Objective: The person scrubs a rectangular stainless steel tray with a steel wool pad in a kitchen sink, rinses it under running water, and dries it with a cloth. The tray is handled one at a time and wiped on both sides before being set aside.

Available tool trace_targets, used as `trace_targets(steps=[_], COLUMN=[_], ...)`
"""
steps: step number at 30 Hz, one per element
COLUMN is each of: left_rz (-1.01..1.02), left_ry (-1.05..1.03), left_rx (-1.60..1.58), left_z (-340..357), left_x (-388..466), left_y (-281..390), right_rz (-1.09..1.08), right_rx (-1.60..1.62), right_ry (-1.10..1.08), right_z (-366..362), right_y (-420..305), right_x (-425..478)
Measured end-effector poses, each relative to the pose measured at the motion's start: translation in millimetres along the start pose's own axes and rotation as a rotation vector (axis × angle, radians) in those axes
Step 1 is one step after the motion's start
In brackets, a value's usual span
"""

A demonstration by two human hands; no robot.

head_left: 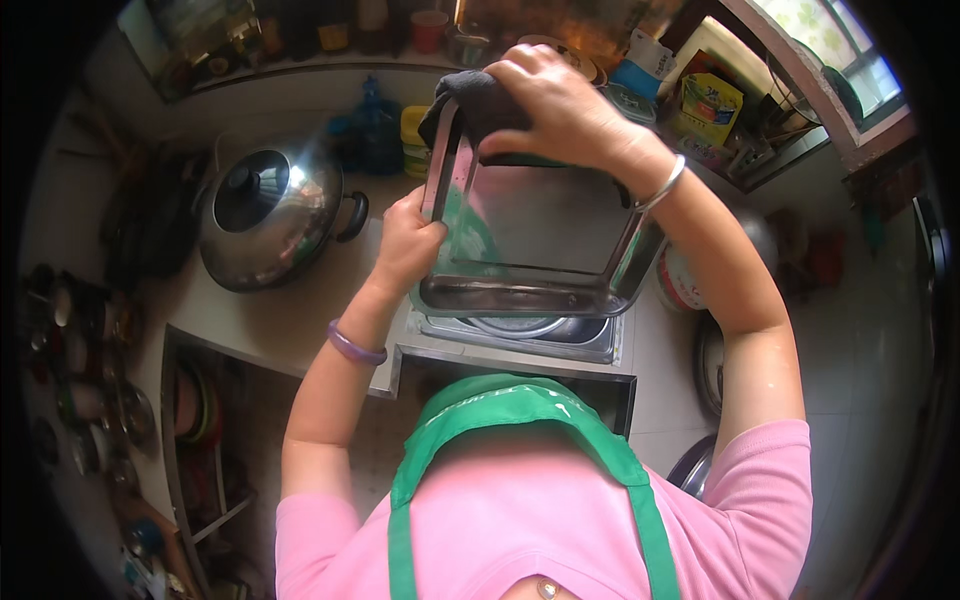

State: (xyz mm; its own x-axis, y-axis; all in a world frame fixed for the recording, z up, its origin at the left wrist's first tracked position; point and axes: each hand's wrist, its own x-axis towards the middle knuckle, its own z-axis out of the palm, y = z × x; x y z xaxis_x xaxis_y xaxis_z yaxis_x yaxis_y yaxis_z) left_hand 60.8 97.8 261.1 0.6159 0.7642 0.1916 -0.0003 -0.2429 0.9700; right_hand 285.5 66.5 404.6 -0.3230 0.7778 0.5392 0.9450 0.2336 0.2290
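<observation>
A rectangular metal pan (525, 296) is held up and tilted before me, its shiny inside facing me. My left hand (409, 236) grips its left wall, fingers closed round the edge. At the far left corner, my right hand (551, 112) presses a dark grey cloth (480, 105) over the rim, thumb on the near side and fingers on top; part of the cloth hangs outside. Below the pan shows a metal sink (525, 341) set in the counter.
A domed metal pot lid with a black knob (274, 217) covers a wok or pot on the left counter (300, 322). Blue and yellow containers (414, 142) stand behind. Bags and bottles crowd the window ledge (300, 75). A white bucket (679, 281) and metal bowls (709, 367) are at the right.
</observation>
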Motion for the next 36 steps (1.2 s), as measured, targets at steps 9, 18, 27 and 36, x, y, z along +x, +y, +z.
trace_targets(steps=[9,18,27,36], left_rz=[0.088,0.127,0.293,0.201], left_ry=[0.048,0.119,0.021,0.103], left_rx=[-0.175,-0.287,0.134,-0.463], left_z=[-11,-36,10,-29], left_x=[0,-12,16,-6], left_y=[17,-6,32,11], right_rz=[0.138,0.488,0.087,0.043], right_rx=[0.071,0.029,-0.043,-0.081], right_ry=[-0.057,-0.066,0.139,0.063], right_z=[2,6,-19,-23], right_y=[37,108,2,83], right_x=[-37,-162,-16,-86])
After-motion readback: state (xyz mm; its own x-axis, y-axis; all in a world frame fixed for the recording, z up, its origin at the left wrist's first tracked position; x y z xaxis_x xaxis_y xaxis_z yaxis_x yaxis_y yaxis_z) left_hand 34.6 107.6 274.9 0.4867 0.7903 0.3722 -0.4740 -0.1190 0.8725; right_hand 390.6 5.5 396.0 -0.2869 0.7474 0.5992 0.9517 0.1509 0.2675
